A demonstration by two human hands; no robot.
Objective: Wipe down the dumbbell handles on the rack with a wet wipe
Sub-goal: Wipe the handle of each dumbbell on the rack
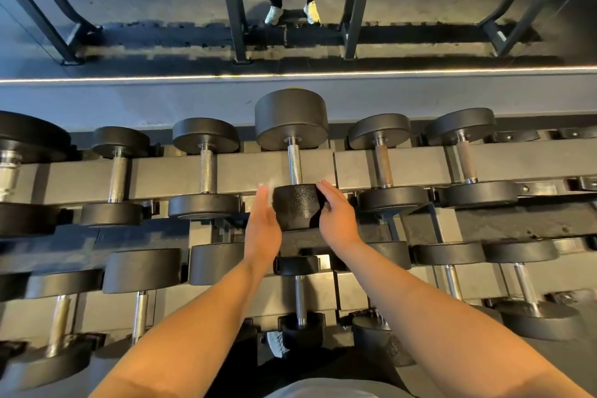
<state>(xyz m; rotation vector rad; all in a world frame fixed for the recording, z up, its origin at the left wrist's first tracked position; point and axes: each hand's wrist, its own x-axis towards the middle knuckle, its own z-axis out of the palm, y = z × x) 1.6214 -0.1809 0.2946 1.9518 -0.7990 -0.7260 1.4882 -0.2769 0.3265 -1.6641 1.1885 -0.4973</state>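
Note:
On the rack's top rail point(252, 171) lies a large black dumbbell with a knurled steel handle point(294, 163). Its near head point(297, 207) sits between my two hands. My left hand point(263, 226) is flat along the head's left side, its fingers straight and slightly blurred. My right hand point(336, 216) curls over the right edge of that head. I see no wet wipe in either hand.
Smaller dumbbells lie on either side on the top rail, one to the left point(206, 171) and one to the right point(382, 168). A lower tier holds several more, including one point(299, 297) straight below my hands. A mirror point(290, 10) behind the rack reflects the rack's legs and my feet.

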